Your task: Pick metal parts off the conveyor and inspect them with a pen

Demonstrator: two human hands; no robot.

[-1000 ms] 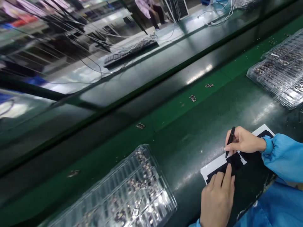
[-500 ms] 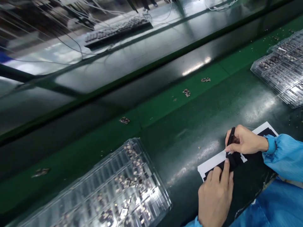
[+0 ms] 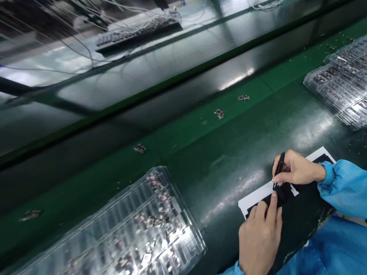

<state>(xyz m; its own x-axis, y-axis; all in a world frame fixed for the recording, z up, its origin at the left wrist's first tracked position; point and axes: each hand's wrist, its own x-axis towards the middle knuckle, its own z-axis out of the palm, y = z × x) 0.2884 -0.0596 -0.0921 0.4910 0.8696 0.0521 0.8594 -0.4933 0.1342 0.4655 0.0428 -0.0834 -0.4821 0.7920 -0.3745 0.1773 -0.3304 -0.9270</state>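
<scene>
My right hand point(image 3: 296, 169) grips black tweezers point(image 3: 279, 169) with the tip pointing down onto a black-and-white sheet point(image 3: 255, 199) lying on the dark green bench. My left hand point(image 3: 260, 236) rests on the near edge of that sheet, its index finger stretched forward and pressing the black part right below the tweezers' tip. Both sleeves are light blue. What lies under the tip is too small to make out.
A clear plastic tray point(image 3: 120, 233) with several small parts sits at the near left. A stack of similar trays point(image 3: 341, 82) stands at the far right. Small loose parts point(image 3: 219, 113) lie on the green conveyor strip point(image 3: 183, 131). A keyboard point(image 3: 134, 32) and cables lie beyond.
The view has dropped and shifted a little, so the bench slid left in the picture. The loose parts on the strip have moved leftwards. Both hands stay on the sheet.
</scene>
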